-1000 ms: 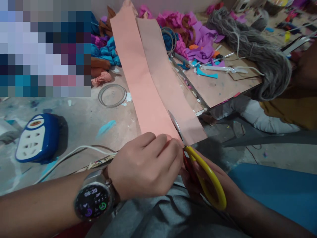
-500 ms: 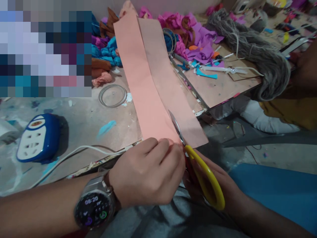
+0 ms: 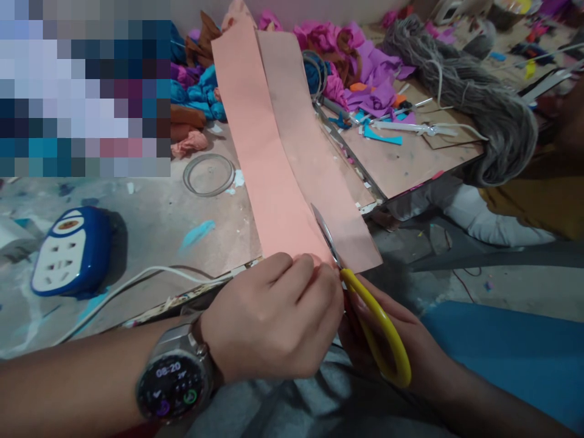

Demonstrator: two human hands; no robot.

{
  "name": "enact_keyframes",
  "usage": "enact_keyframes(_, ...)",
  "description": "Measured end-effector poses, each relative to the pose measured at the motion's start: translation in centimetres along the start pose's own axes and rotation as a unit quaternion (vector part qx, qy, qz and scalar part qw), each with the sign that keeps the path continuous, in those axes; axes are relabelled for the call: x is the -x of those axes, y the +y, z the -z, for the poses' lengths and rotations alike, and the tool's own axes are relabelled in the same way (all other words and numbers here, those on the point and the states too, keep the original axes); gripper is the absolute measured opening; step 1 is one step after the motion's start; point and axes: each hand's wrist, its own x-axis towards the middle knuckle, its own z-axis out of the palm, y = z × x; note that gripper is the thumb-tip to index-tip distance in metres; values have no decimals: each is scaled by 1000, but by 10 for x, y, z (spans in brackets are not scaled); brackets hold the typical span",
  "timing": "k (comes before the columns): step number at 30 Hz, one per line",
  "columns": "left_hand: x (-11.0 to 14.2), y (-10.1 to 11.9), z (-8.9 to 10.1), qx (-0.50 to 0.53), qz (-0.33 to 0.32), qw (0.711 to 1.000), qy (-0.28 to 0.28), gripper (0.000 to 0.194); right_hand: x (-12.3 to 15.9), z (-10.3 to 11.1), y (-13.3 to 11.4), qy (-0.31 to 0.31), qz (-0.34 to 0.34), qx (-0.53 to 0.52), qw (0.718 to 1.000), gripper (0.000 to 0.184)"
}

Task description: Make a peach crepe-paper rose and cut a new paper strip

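A long peach strip of paper or thin fabric (image 3: 260, 140) stretches from the back of the table toward me, with a paler peach layer (image 3: 301, 134) beside and partly under it. My left hand (image 3: 278, 316), a watch on its wrist, is closed on the strip's near end; the fingertips are partly hidden. In my right hand (image 3: 387, 322) is a pair of scissors (image 3: 378, 322) with yellow handles. Its visible blade lies over the strip's right edge, just beyond my left knuckles. The right fingers are mostly hidden behind the handles and my left hand.
A blue-and-white power socket (image 3: 68, 252) stands at left, its white cable running along the table edge. Behind it lies a clear tape ring (image 3: 208, 174). Crumpled coloured pieces (image 3: 365, 67) and a grey yarn hank (image 3: 460, 91) fill the back. A blue seat (image 3: 511, 359) is at lower right.
Almost nothing differs. The scissors' yellow handle has shifted very slightly left, and the view has moved a little. Both hands keep their hold.
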Motion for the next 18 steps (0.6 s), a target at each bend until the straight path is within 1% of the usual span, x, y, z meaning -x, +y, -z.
enact_keyframes(4, 0, 0, 0, 2, 2, 1000, 8, 26, 1, 0, 2, 26, -26, -60, 998, 48)
enact_keyframes(10, 1, 0, 1, -1, -1, 1000, -1, 27, 0, -6, -1, 23, -22, -75, 997, 43)
enact_keyframes(14, 1, 0, 1, 0, -1, 1000, 5, 27, 0, -5, 0, -4, -27, -49, 998, 34)
enact_keyframes(16, 1, 0, 1, -2, -1, 1000, 8, 26, 1, -4, 1, -2, -28, -27, 999, 36)
enact_keyframes(18, 1, 0, 1, -3, -1, 1000, 7, 27, 1, -4, 1, 3, -26, -11, 1000, 42)
